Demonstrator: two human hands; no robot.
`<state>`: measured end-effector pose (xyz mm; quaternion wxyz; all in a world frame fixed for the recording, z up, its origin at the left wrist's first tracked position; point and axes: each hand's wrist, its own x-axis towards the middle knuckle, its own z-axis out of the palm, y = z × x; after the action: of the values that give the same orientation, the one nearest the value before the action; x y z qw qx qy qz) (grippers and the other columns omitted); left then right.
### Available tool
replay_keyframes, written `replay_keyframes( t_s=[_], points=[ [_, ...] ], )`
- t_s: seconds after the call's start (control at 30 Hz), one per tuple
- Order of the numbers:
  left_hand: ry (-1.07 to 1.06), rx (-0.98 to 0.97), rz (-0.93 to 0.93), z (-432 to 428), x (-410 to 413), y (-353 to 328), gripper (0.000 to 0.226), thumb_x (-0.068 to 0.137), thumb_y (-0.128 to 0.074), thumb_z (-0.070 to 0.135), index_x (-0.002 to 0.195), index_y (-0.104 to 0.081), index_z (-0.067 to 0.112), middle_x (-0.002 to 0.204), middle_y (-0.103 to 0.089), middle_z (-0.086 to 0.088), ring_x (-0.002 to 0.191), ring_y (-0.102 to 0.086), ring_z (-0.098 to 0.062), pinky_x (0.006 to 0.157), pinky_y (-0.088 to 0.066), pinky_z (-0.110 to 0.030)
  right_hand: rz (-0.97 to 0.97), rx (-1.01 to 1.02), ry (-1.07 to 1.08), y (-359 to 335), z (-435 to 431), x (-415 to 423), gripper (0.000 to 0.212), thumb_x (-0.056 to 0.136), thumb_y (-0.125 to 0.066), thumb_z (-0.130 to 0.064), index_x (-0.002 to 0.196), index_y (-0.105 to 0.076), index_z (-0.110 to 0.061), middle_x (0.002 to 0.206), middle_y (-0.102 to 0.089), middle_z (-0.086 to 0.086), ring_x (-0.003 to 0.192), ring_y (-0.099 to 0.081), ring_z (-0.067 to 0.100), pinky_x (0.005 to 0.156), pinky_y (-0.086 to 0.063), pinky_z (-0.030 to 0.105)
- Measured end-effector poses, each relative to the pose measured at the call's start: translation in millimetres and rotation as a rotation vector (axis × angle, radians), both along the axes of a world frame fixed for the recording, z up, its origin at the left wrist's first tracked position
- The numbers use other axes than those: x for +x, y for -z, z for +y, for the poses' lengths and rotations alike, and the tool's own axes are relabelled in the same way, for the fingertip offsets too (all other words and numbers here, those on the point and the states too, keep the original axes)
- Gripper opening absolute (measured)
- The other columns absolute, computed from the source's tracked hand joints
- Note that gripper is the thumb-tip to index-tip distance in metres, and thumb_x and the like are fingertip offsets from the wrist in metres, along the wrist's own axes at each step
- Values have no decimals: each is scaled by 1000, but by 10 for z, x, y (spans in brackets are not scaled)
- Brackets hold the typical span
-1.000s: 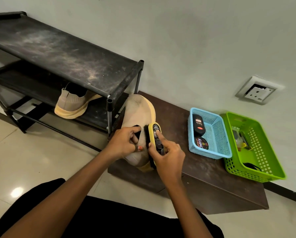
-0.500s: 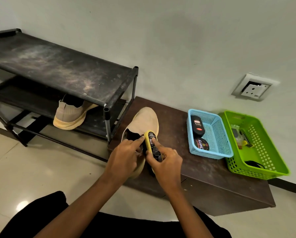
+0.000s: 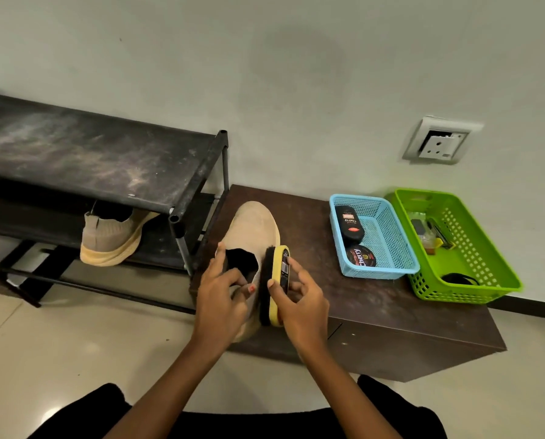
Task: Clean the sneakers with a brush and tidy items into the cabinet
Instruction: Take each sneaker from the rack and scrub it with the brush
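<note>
A beige sneaker (image 3: 253,228) lies on the low brown cabinet (image 3: 375,307), toe pointing at the wall. My left hand (image 3: 222,293) grips it at the collar, thumb inside the dark opening. My right hand (image 3: 299,304) holds a yellow-backed brush (image 3: 277,282) with black bristles, pressed against the sneaker's right side. The second beige sneaker (image 3: 111,237) sits on the lower shelf of the black shoe rack (image 3: 106,160) to the left.
A blue basket (image 3: 388,242) with a polish bottle and a polish tin stands on the cabinet to the right. Beside it is a green basket (image 3: 473,280) with small items. A wall socket (image 3: 438,142) is above. My knees are at the bottom edge.
The sneaker was tilted up a second ago and now lies lower on the cabinet. The brush has stayed against its right side, and my view has shifted upward.
</note>
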<state>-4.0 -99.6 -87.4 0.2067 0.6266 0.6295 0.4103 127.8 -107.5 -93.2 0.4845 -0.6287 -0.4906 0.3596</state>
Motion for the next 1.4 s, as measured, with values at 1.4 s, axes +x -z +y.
replay_keyframes(
  t_s=[1.4],
  points=[
    [10,-333,-568,16,-320,16,11,93,-52,8,82,-54,11,85,-58,-5,84,-51,-19,71,-41,-36,-720,405,-80,-77,117,-27,44,79,-58,-39,117,-65,-20,77,-60,0,73,-42,8,67,-32,9]
  ],
)
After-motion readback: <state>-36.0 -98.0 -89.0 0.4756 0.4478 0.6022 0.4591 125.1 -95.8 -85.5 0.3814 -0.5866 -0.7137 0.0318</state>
